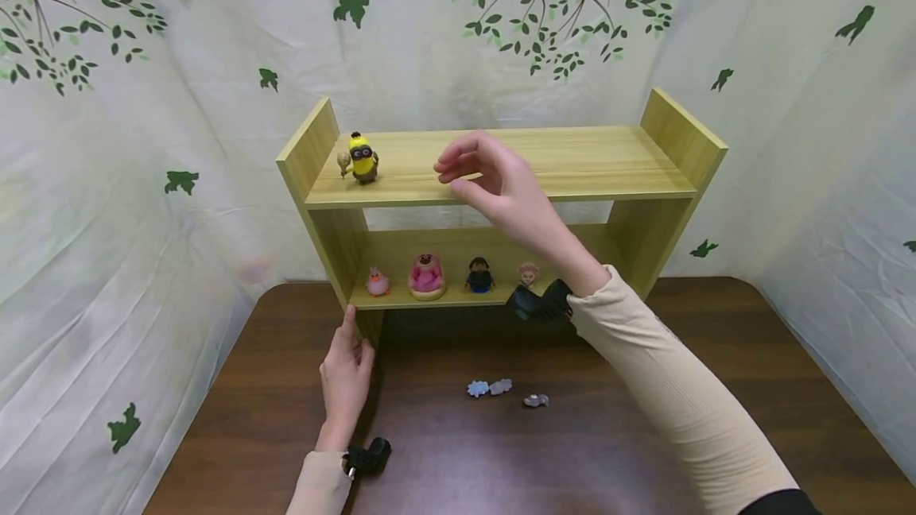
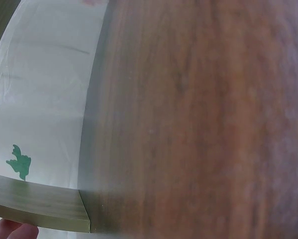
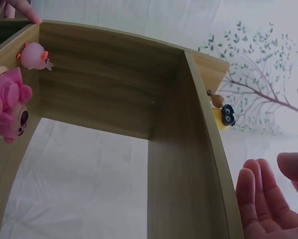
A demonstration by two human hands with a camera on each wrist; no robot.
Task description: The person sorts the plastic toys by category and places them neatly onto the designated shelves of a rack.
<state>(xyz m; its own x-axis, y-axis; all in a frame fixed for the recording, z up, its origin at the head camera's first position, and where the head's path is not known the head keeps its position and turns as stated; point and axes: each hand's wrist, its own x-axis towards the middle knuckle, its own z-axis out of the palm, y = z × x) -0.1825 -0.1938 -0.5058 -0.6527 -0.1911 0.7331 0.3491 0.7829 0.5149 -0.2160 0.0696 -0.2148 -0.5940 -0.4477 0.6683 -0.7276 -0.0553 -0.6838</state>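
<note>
Five small toy figures stood on the two-level shelf of pale yellowish wood [image 1: 608, 164], which filled the middle of the frame. Just above the centre hung my right hand [image 1: 506, 185], held level with the upper board, its fingers bent in a loose curve, the thumb well apart from them and nothing between. To its left, near the upper board's left end, stood the yellow figure with dark round goggles and a brown lower half [image 1: 363, 160], apart from my fingers.

My left hand [image 1: 345, 380], left of centre in the lower half of the frame, had its index finger stretched up to touch the shelf's front edge at the lower left corner; it pinched nothing that I could see.

Along the lower board, from left to right, were a round pink bird figure with orange feet [image 1: 377, 284], a seated pink bear figure on a pale base [image 1: 427, 276], a dark-haired figure in dark clothes [image 1: 479, 276] and a pale-faced figure [image 1: 528, 273], its lower part hidden by the black wrist device [image 1: 540, 302] on my right arm.

Below, on the dark brown wooden surface [image 1: 250, 388], lay a light-blue jagged piece [image 1: 477, 389], a pale grey piece [image 1: 501, 386] touching or just beside it, and a darker grey piece [image 1: 535, 400] farther right.
</note>
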